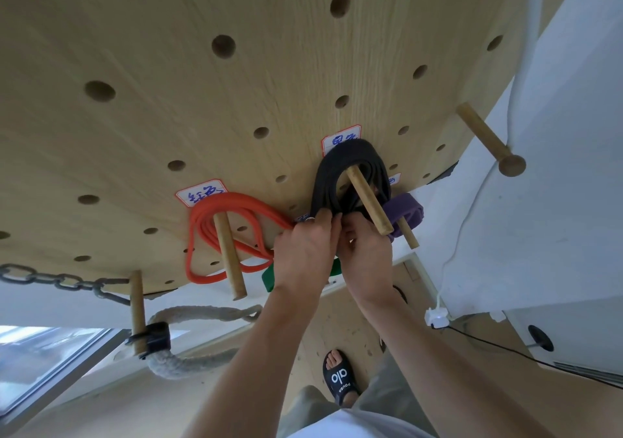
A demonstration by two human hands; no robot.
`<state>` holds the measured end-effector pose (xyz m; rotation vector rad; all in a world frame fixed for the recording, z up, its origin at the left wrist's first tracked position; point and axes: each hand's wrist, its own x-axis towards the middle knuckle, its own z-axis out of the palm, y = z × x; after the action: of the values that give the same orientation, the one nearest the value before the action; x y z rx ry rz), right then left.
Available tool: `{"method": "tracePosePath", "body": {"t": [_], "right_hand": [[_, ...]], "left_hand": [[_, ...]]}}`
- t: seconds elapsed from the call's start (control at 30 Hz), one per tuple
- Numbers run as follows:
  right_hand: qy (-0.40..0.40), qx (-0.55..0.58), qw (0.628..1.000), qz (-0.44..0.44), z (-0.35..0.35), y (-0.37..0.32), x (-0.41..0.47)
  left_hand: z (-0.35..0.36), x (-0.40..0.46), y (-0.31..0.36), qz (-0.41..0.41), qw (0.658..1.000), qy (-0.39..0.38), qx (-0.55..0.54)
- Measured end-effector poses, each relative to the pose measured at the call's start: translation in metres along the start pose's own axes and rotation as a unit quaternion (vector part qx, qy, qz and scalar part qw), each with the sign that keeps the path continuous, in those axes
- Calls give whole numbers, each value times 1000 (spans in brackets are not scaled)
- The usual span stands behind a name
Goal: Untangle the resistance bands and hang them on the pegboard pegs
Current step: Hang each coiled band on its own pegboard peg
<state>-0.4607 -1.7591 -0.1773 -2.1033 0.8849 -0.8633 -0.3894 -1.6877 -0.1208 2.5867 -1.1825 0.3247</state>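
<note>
Pale wooden pegboard (141, 50) fills our view; the black band (332, 168), soft and limp, loops over its peg (369, 200), our left hand (303, 252) and right hand (365, 255) fingers pinching its lower strands, the best hold

black band (340, 164) looped over peg (369, 200) | orange band (215, 215) coiled on peg (229, 259) | purple band (406, 210) on pegboard (151, 50)

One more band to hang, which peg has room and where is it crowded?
Free: the far right peg, bare along its length, beside the white wall. Crowded: black band, purple band and both hands bunch together; orange band fills its peg.
</note>
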Motion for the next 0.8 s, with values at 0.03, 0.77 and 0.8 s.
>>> {"method": "tracePosePath", "body": {"t": [0.03, 0.77, 0.8], "right_hand": [[9, -12, 1000, -8, 0, -2, 0], [-26, -42, 998, 49, 18, 14, -18], [-27, -40, 998, 49, 19, 14, -18]], "left_hand": [[0, -1, -2, 4, 1000, 2, -6], [6, -34, -10, -59, 996, -32, -67], [7, -34, -11, -59, 996, -32, -66]]}}
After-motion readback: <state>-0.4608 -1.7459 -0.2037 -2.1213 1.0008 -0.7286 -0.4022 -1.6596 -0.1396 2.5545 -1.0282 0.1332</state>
